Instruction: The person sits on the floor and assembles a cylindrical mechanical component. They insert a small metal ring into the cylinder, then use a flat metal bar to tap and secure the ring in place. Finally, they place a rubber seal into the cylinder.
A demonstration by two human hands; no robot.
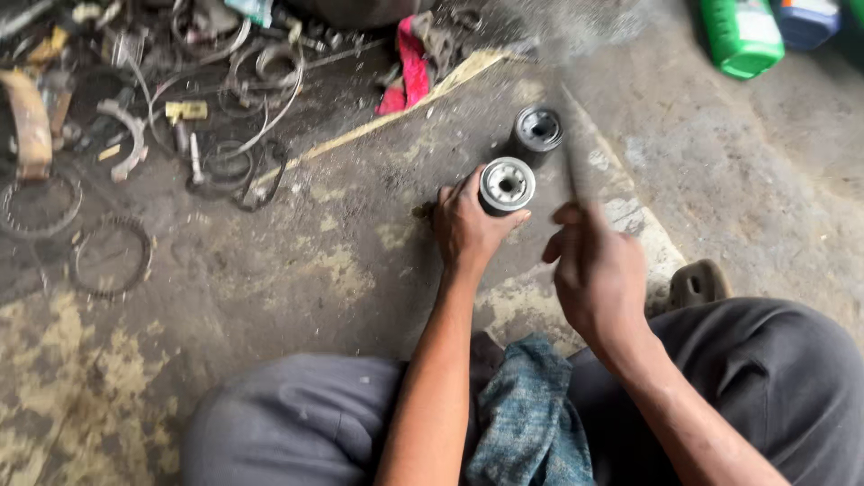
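Head view looks down past my knees at a grimy concrete floor [297,270]. My left hand [465,225] has its grip clamped round the side of a dark cylindrical filter [504,186], standing upright on the floor with its silvery end plate facing up. My right hand [598,270] is closed on a thin rod-like tool [570,171], too blurred to identify, raised just beside the filter.

I judge the filter to be a stiff metal can, fairly light, possibly oily and so slippery; the round body is the sound place to hold it, not the thin rim. A second filter [537,130] stands just behind, apart from the first. Whether either holds anything inside, I cannot tell.

At the top right stand a green jug [742,36] and a blue container [807,20], contents hidden. Scrap rings and gaskets [112,256] lie well apart on the left.
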